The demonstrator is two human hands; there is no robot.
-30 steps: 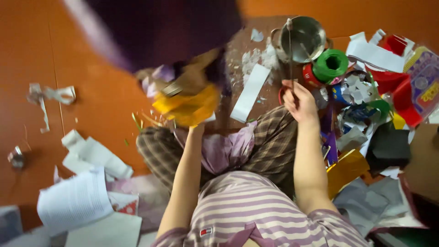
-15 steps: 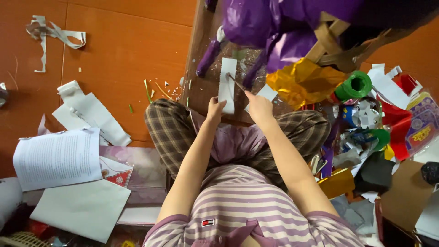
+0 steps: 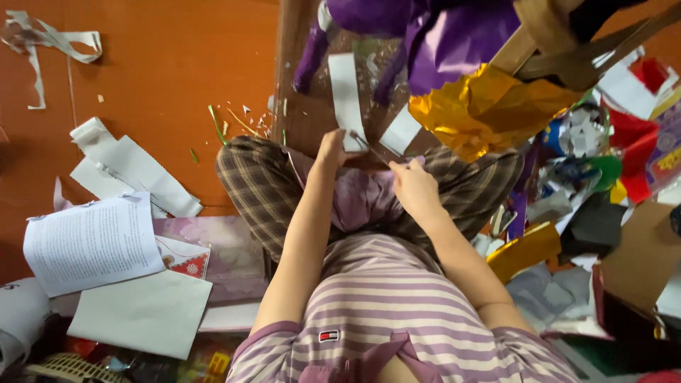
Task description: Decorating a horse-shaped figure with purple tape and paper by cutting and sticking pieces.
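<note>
I sit cross-legged on an orange floor with a wooden board [image 3: 301,124] in front of my knees. A long white paper strip [image 3: 344,89] lies on the board. My left hand [image 3: 330,150] presses on the strip's near end. My right hand [image 3: 415,188] grips a thin brush-like stick [image 3: 369,147] whose tip points at that same end. A shorter white strip [image 3: 399,130] lies just right of it. Above hangs a figure wrapped in purple foil [image 3: 397,21] with crumpled gold foil [image 3: 482,113].
Printed sheet [image 3: 92,241], blank white sheet [image 3: 142,312] and torn white strips [image 3: 135,170] lie on the floor at the left. A heap of coloured paper and foil scraps [image 3: 603,156] and a brown cardboard piece [image 3: 638,255] crowd the right side.
My right hand has come from a metal pot at the board's far side back to the strip. My left hand has dropped from the gold foil onto the strip.
</note>
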